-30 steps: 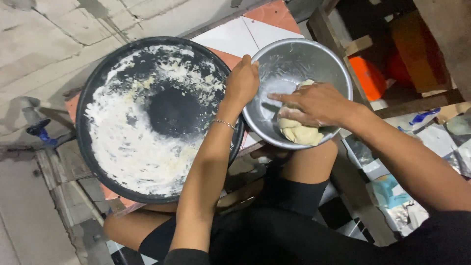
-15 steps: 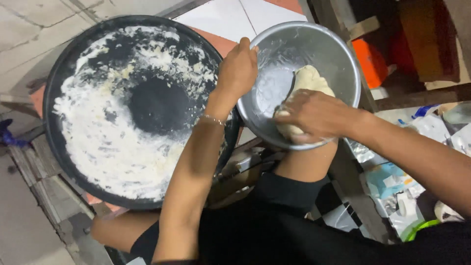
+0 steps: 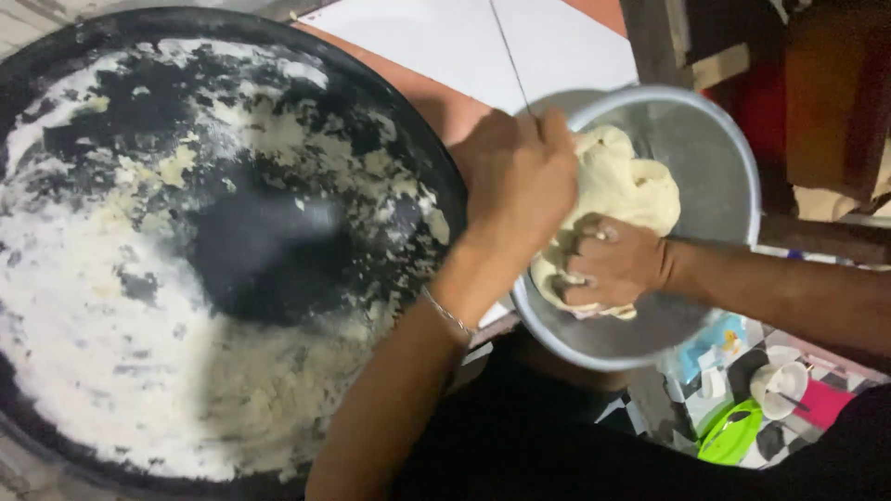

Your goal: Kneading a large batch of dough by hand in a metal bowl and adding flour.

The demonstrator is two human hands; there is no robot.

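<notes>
The left hand [image 3: 520, 181] is gripping the rim of the tilted steel bowl [image 3: 715, 148], fingers curled; the right hand [image 3: 617, 264] is clutching pale dough [image 3: 622, 181] inside it, beside the floury black pan [image 3: 186, 250]

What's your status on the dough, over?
Left hand gripping metal bowl rim. Right hand pressing into dough inside bowl. Floury black pan alongside, nothing blocking.

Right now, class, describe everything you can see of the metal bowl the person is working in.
The metal bowl is round, silvery and dull-shiny, with a thin rolled rim. It sits tilted at the right, beside the large black floury pan. Pale, lumpy dough fills its middle. The left hand grips its near-left rim; the right hand presses into the dough inside. Its lower inner wall is bare.
</notes>
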